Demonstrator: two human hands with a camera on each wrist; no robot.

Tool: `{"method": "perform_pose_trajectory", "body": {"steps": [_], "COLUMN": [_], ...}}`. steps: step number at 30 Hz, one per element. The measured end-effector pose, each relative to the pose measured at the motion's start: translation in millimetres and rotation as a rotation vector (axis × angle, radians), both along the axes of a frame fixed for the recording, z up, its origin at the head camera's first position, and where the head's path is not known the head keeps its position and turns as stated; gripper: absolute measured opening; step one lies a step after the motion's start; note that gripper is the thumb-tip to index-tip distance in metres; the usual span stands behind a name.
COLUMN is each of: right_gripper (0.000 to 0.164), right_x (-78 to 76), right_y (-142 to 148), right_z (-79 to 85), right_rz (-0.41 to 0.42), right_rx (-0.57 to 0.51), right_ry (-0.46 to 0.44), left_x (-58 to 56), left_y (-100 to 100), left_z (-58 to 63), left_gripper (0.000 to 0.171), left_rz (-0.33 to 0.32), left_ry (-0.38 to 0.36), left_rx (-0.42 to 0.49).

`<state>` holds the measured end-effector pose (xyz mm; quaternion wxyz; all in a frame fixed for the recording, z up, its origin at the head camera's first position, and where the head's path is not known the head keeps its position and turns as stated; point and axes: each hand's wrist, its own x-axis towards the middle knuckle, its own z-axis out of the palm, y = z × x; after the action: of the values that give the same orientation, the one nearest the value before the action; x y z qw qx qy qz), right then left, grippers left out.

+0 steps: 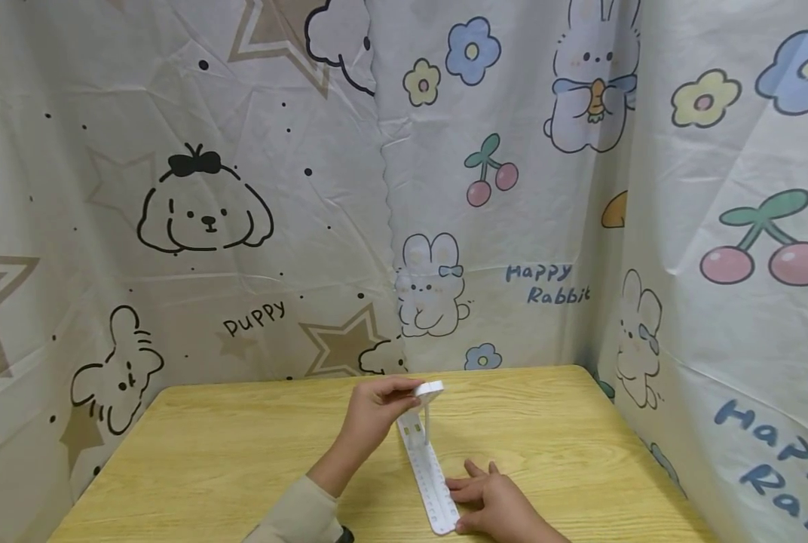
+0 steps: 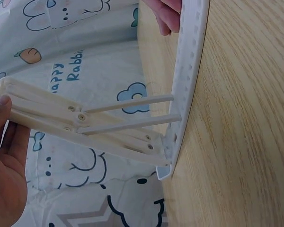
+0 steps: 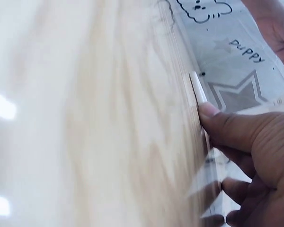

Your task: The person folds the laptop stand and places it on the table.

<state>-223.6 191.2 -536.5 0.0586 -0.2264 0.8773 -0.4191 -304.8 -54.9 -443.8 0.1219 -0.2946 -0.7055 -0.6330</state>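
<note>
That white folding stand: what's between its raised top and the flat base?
Two thin white struts bridge the gap between raised top and base; left wrist view shows it.

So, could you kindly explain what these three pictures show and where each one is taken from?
A person works bare-handed, wearing three cameras. The wide picture comes from the head; the other two come from the wrists. On the light wooden table lies a white plastic folding stand with a notched base strip. The left hand holds the stand's raised upper panel by its top edge. The right hand presses flat fingers on the near end of the base strip. Cartoon-printed cloth hangs behind.
</note>
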Motion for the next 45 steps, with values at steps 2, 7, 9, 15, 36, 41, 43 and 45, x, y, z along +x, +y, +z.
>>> {"method": "perform_pose_trajectory", "body": {"steps": [2, 7, 9, 15, 36, 41, 43, 45], "right_gripper": [0.045, 0.046, 0.047, 0.046, 0.031, 0.031, 0.031, 0.029], "right_x": [1.4, 4.2, 5.7, 10.5, -28.8, -53.4, -62.0, -69.8], "right_y": [-4, -15, -19, -32, -15, -13, -14, -14], "right_z": [-1.1, -3.9, -4.5, -5.1, 28.0, 28.9, 27.7, 25.7], "right_rz": [-0.016, -0.051, -0.063, -0.092, -0.021, -0.046, -0.062, -0.080], "right_rx": [0.013, 0.033, 0.029, 0.019, 0.073, 0.047, 0.036, 0.025], "right_ry": [0.009, 0.013, 0.011, 0.035, 0.022, 0.046, 0.053, 0.070], "left_x": [-0.2, -0.9, -1.3, -1.7, 8.4, 8.0, 6.5, 4.2], "left_y": [-2, -6, -8, -12, -22, -26, -28, -30], "left_z": [-0.5, -1.9, -2.9, -5.7, -0.6, -3.0, -6.1, -11.2], "left_gripper": [0.024, 0.024, 0.023, 0.024, 0.025, 0.023, 0.022, 0.022], "left_rz": [0.005, 0.012, 0.016, 0.025, 0.060, 0.074, 0.079, 0.084], "left_ry": [-0.005, -0.013, -0.017, -0.032, -0.069, -0.089, -0.105, -0.127], "left_rx": [0.004, 0.009, 0.012, 0.039, 0.025, 0.039, 0.043, 0.030]}}
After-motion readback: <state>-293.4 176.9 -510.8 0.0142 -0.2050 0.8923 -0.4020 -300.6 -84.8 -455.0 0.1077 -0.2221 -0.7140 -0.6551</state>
